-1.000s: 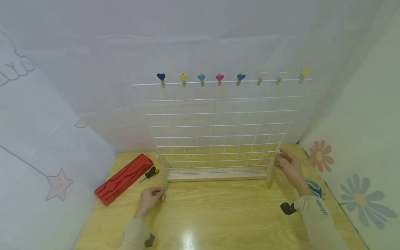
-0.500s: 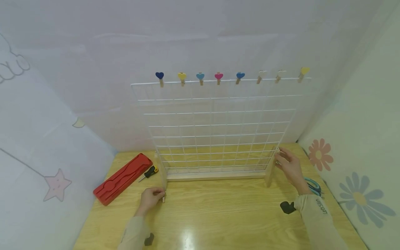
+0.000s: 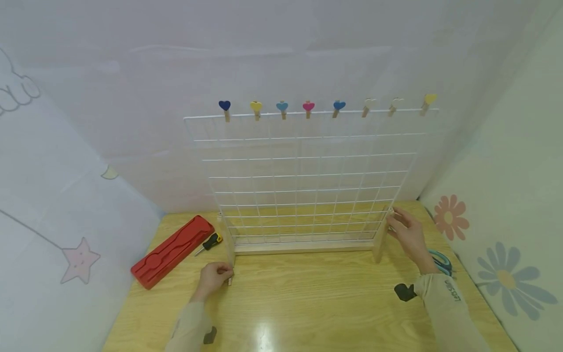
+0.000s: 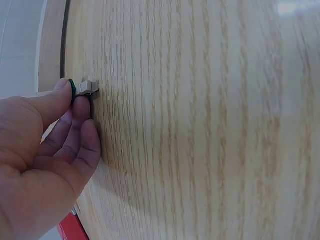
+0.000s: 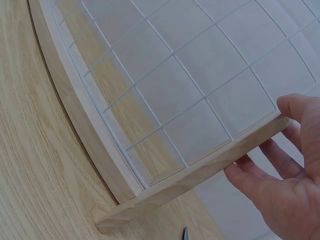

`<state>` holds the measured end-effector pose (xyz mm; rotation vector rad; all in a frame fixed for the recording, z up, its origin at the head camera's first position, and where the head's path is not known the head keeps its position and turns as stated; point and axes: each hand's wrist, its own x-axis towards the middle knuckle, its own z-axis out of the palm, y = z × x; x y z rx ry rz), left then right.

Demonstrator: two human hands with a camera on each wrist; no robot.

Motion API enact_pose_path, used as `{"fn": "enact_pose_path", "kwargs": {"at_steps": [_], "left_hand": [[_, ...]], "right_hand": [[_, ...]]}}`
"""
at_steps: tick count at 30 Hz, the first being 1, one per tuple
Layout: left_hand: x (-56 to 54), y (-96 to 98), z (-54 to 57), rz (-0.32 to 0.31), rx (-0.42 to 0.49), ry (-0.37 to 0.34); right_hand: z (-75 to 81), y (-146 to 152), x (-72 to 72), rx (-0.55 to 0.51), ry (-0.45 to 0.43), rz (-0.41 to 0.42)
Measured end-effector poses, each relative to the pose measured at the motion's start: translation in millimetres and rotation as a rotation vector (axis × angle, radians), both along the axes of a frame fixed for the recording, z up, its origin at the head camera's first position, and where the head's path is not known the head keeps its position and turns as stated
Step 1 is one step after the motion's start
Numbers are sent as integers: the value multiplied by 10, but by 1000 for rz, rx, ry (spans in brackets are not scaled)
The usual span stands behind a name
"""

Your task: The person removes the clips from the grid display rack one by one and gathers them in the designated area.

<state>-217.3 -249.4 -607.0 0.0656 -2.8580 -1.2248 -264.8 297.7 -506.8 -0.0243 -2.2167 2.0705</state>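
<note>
My left hand point(image 3: 213, 278) is low at the table's left side, near the foot of the wooden stand. Thumb and finger pinch a small wooden clothespin point(image 4: 89, 88) by its green end; its bare wood end points at the tabletop, and contact is unclear. A white wire grid point(image 3: 296, 174) rises from the stand's bottom rail point(image 3: 303, 248). With curled fingers my right hand point(image 3: 409, 234) grips the upper part of the right wooden side post point(image 5: 200, 172), thumb on one face and fingertips behind. Several heart-topped clothespins point(image 3: 309, 106) line the grid's top wire.
Left of the stand lies a red tray point(image 3: 173, 252), with a screwdriver point(image 3: 209, 243) beside it. Blue-handled scissors point(image 3: 441, 262) rest beyond my right wrist. Printed cloth walls point(image 3: 308, 63) enclose the wooden table point(image 3: 303, 303) at the back and sides.
</note>
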Motion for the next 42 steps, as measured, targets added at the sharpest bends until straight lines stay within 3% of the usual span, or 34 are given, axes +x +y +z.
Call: {"fn": "enact_pose_path", "kwargs": {"at_steps": [12, 18, 29, 35, 42], "left_hand": [[25, -8, 19, 0, -39, 19], [47, -28, 21, 25, 8, 11], [105, -75, 119, 117, 90, 30], [101, -147, 229, 146, 94, 62], [56, -258, 459, 159, 122, 128]], "right_hand": [[-42, 24, -22, 37, -18, -6], [-28, 23, -8, 63, -16, -1], [-24, 15, 4, 32, -5, 4], [-26, 19, 3, 36, 2, 16], [6, 9, 17, -29, 15, 24]]}}
